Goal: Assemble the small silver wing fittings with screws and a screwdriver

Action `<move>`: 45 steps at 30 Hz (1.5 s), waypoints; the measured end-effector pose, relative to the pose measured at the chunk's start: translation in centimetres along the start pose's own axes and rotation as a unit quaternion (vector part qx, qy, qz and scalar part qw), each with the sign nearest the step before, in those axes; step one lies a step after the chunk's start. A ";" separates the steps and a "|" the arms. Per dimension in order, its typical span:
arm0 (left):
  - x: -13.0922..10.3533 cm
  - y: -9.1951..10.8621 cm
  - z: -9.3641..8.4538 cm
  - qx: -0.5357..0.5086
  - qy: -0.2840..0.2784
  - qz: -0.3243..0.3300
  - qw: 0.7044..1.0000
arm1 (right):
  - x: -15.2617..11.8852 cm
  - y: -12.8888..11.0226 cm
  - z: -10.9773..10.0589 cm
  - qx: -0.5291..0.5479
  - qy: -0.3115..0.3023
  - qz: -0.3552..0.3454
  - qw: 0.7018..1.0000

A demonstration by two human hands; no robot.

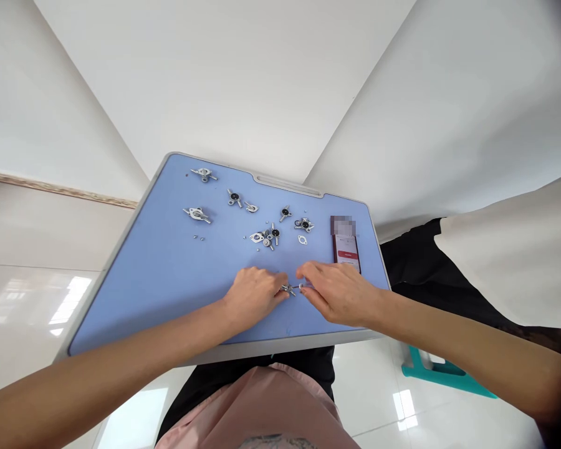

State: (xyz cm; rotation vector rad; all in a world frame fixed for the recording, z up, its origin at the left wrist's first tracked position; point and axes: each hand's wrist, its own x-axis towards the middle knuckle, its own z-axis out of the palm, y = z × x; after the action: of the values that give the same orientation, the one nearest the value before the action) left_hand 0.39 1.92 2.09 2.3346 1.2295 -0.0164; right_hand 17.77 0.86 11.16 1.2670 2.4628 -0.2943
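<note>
Near the table's front edge, my left hand point(257, 292) is closed on a small silver metal fitting point(288, 289), its fingers covering part of it. My right hand point(343, 292) pinches a small screwdriver point(301, 286) whose thin shaft points left at that fitting; most of its handle is hidden in my fingers. Beyond the hands lie similar fittings with dark round centres, among them one fitting point(275, 234) in a cluster and another fitting point(305, 224) to its right. A flat oval plate point(302, 239) rests just in front of the latter.
The blue table point(168, 280) has a grey raised rim. More metal fittings point(197, 214) and tiny screws point(199, 237) lie at its left. A phone point(347, 249) with a lit screen is at the right. Another person's dark-clothed leg point(411, 255) and a teal stool point(444, 374) are beside the table.
</note>
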 end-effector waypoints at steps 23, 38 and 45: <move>0.0 -0.2 0.5 0.009 0.007 -0.004 1.000 | 0.4 0.8 3.2 0.193 0.133 0.015 0.972; -0.7 -0.8 -0.6 -0.003 0.004 -0.030 1.000 | -0.7 0.1 6.7 0.240 0.240 0.122 0.933; -0.8 -1.2 -0.5 -0.063 0.024 -0.064 0.996 | 1.2 -0.8 9.6 0.154 0.197 0.149 0.957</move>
State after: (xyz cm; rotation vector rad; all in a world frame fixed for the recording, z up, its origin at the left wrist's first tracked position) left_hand -1.09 2.06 2.19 2.1586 1.3613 0.0727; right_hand 18.52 -1.99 1.87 1.9726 2.5551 -0.3864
